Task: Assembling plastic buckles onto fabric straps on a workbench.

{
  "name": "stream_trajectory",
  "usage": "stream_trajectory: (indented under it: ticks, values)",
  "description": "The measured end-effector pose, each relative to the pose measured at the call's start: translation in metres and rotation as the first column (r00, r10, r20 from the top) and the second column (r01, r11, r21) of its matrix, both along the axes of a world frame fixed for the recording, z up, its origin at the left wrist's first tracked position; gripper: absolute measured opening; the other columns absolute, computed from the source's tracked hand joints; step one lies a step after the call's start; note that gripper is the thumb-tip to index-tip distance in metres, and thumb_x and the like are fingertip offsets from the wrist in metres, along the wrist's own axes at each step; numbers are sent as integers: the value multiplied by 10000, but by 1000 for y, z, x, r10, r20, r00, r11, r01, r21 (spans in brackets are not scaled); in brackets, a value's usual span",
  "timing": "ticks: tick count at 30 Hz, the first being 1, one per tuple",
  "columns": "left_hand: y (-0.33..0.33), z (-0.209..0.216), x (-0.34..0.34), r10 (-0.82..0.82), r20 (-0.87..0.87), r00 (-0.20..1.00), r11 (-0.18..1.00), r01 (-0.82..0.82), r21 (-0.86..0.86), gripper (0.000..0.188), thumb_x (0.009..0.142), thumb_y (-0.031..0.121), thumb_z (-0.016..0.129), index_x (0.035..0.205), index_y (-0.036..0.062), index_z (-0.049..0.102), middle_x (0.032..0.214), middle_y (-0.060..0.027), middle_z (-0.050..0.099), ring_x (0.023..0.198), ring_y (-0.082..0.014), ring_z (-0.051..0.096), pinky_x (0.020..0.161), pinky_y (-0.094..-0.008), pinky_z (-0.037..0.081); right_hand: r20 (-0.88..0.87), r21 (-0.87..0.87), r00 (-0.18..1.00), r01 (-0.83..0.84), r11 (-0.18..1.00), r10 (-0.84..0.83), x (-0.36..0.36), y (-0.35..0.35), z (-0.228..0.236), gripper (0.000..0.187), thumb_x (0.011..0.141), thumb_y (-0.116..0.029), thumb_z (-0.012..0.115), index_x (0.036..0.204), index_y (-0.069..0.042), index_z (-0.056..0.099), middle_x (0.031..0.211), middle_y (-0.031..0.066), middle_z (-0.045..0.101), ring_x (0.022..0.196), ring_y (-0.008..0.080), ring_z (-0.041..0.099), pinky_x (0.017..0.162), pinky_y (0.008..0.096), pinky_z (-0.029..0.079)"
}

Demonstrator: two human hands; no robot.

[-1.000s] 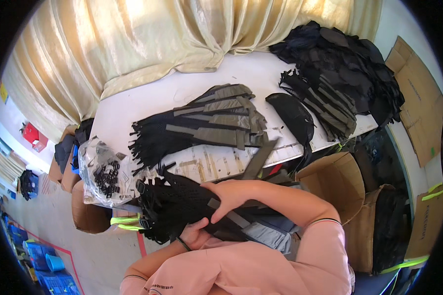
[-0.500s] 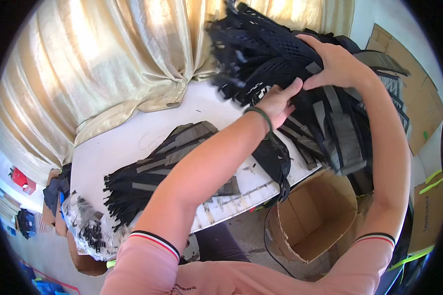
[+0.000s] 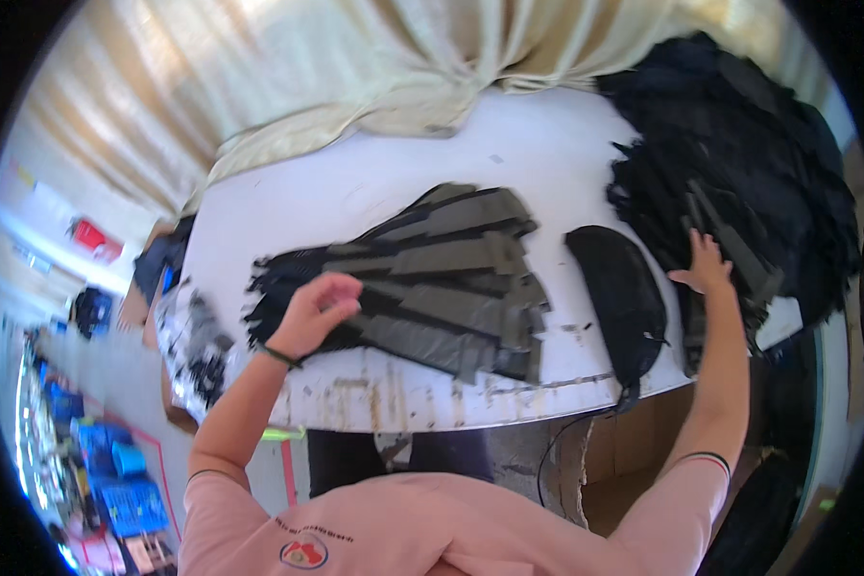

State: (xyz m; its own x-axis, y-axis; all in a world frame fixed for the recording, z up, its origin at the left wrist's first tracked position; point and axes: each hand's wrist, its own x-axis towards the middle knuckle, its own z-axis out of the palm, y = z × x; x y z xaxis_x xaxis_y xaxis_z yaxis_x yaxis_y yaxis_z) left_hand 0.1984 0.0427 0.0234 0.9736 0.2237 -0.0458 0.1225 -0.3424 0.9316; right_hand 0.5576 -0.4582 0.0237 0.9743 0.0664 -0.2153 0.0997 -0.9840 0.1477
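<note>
The strap pile [image 3: 730, 216] lay at the right of the desk [image 3: 538, 144], under and just beyond the right hand [image 3: 707, 276], whose fingers [image 3: 698, 246] were spread; I could not tell whether they touched it. The strap fan [image 3: 442, 259] lay mid-desk, its dark end partly behind the left hand [image 3: 311, 317], fingers loosely curled. A black half-round piece [image 3: 620, 298] lay between.
</note>
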Motion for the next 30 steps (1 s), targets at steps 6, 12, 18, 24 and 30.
stream_trajectory:
  ticks: [6, 12, 18, 24, 30]
  values:
    - [52, -44, -58, 65, -39, 997, 639, -11, 769, 773, 743, 411, 708, 1375, 129, 364, 1436, -216, 284, 1345, -404, 223, 1063, -546, 197, 448, 390, 783, -606, 694, 432, -51, 98, 34, 602, 745, -145, 707, 1295, -82, 469, 1297, 179, 488, 1209, 306, 464, 986, 415, 381]
    - [34, -86, -88, 120, -46, 992, 541, -26, 841, 917, 729, 478, 685, 1451, 167, 212, 1499, -200, 132, 1379, -391, 130, 1076, -575, 91, 430, 670, 525, -731, 130, 735, -233, 265, 6, 429, 741, -303, 702, 1091, -85, 585, 949, 136, 621, 898, 315, 586, 769, 410, 461]
    - [25, -81, -95, 122, 393, 911, 796, -326, 510, 482, 770, 240, 708, 1194, 79, 547, 1299, -183, 458, 1232, -354, 402, 1014, -426, 335, 554, 310, 441, -896, 316, 706, -305, 328, -64, 469, 719, -164, 642, 1173, -113, 536, 934, 72, 506, 904, 239, 509, 759, 369, 389]
    - [-2, -64, -114, 241, -137, 961, 744, -274, -609, 262, 939, 256, 516, 1036, 29, 607, 1035, -66, 623, 849, -175, 621, 754, -310, 506, 571, 364, 342, -920, 143, 746, -319, 316, -35, 269, 732, -63, 558, 981, -104, 652, 765, 42, 515, 793, 231, 527, 730, 366, 399]
    - [30, -89, -123, 515, -149, 844, 312, -347, -885, 196, 920, 273, 555, 987, 101, 621, 857, -2, 647, 663, -99, 589, 580, -233, 458, 385, 373, 144, -928, -12, 912, -360, 268, 5, 274, 708, -32, 567, 951, -110, 664, 778, 44, 520, 801, 220, 525, 753, 366, 393]
